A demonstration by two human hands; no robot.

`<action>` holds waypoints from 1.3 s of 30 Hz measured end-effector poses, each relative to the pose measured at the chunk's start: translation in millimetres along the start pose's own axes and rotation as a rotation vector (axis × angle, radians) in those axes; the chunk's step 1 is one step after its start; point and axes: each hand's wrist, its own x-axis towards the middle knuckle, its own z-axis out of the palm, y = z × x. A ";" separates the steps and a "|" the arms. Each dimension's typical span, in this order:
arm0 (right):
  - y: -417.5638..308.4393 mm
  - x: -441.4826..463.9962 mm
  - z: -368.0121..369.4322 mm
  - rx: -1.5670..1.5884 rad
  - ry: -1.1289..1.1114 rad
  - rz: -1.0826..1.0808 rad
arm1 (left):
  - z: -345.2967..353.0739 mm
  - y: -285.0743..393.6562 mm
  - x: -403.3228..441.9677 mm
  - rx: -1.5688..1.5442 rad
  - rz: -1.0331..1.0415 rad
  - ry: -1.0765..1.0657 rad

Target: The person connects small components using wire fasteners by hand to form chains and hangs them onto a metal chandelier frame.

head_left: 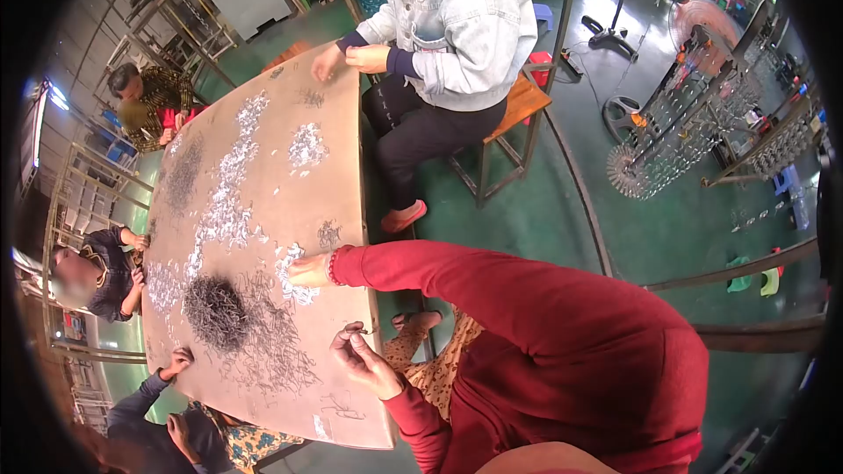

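Note:
My right hand [309,271], at the end of a red sleeve, reaches down into a small heap of white-silver pieces [300,295] near the table's edge. Its fingers are together, and their tips are hidden among the pieces. Closer to my body, my left hand [364,362] is raised by the table edge, thumb and fingers pinching a small dark piece [358,330] too small to name. In front of both hands lies a mound of thin dark wire-like pieces [217,312], with loose ones [272,347] scattered beside it.
The brown tabletop [338,184] also carries a long spread of silvery pieces [230,175] and another small heap [307,147]. A person in a denim jacket [474,26] sits beside me on a wooden stool [520,110]. Several others work around the table. Behind stand hanging metal racks [676,136].

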 end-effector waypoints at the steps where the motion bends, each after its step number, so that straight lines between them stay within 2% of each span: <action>1: 1.6 1.6 -2.0 -0.001 -0.022 0.008 | -0.3 -0.5 1.8 -0.022 -0.001 -0.009; 6: -6.2 8.2 -20.8 -0.003 -0.188 0.091 | -6.9 -1.0 3.2 -0.042 0.021 0.006; 9: -18.5 5.3 -24.2 -0.007 -0.192 0.176 | -9.6 -5.5 0.0 -0.080 0.008 0.004; 11: -11.1 -19.6 21.1 -0.256 0.302 -0.054 | -10.0 -9.2 -2.7 -0.110 0.008 -0.007; 13: -11.9 -27.9 34.9 -0.435 0.292 -0.084 | -10.8 -11.3 -4.6 -0.119 0.006 -0.034; 14: -30.4 -18.8 4.6 -0.310 -0.153 0.107 | -10.9 -11.8 -5.0 -0.122 0.007 -0.032; 17: -21.9 -24.4 22.5 -0.290 -0.093 0.063 | -11.9 -11.3 -7.5 -0.105 -0.006 -0.030; 20: -18.7 -26.6 23.0 -0.136 -0.149 0.023 | -12.1 -8.9 -8.3 -0.088 0.003 0.000; 23: -25.5 -36.3 16.5 -0.196 -0.107 0.079 | -14.8 -8.6 -9.5 -0.086 0.012 -0.010; 26: -29.4 -35.2 2.7 -0.126 -0.053 0.066 | -17.6 -9.2 -10.7 -0.053 0.004 -0.014; 29: -42.9 -33.8 -13.8 -0.109 -0.092 0.106 | -19.2 -13.1 -9.3 -0.035 0.016 -0.019; 32: -43.2 -29.3 -7.5 0.238 -0.058 0.173 | -23.8 -14.5 -8.2 0.015 -0.006 -0.048; 35: -72.1 -31.6 -50.9 -0.075 -0.397 0.129 | -25.2 -7.2 -7.0 0.083 -0.105 -0.045; 36: -42.3 -46.6 -3.0 0.059 0.039 -0.138 | -29.1 -4.3 -9.9 0.059 -0.125 -0.021; 38: -30.0 -47.7 11.6 0.159 0.202 -0.101 | -32.7 5.3 -9.4 -0.007 -0.166 0.018; 39: -22.5 -48.1 18.6 0.210 0.284 -0.088 | -33.8 -13.1 -13.5 0.010 -0.125 0.034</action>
